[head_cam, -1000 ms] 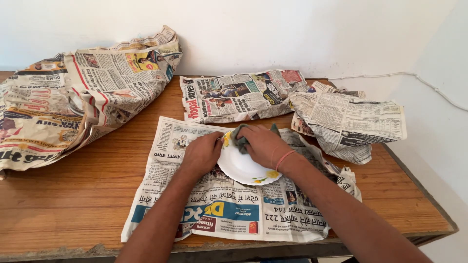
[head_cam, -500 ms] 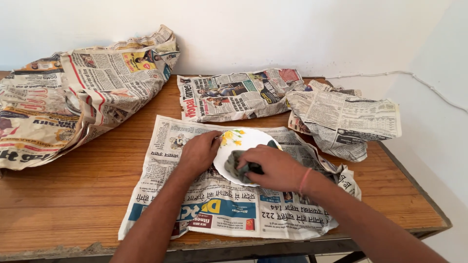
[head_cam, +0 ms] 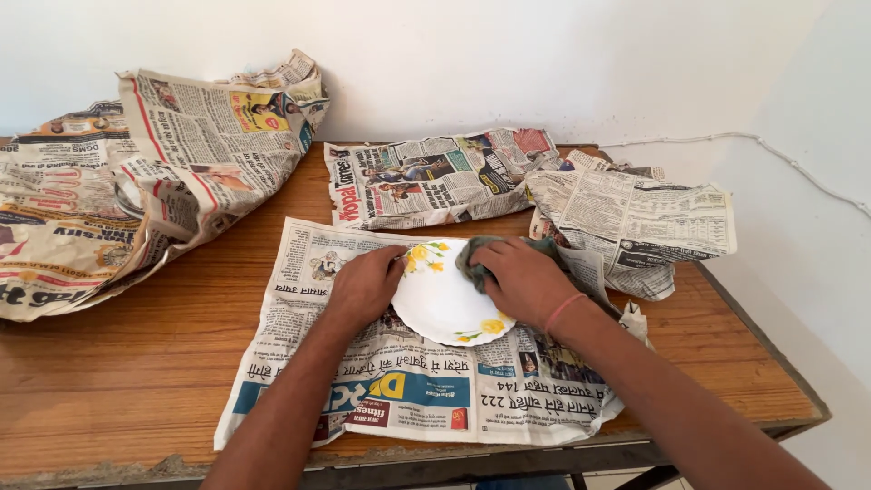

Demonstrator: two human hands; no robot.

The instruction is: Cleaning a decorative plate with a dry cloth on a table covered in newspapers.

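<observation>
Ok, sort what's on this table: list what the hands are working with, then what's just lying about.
In use:
white plate
grey-green cloth
flat newspaper sheet
left hand
right hand

Lying about:
big crumpled newspaper
folded newspaper
rumpled newspaper

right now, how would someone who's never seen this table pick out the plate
On the wooden table, look at the flat newspaper sheet nearest the front edge. The plate lies on its upper middle, between the left hand and the right hand pressing a dark cloth. It is the only round white thing, with yellow flowers at its rim.
</observation>
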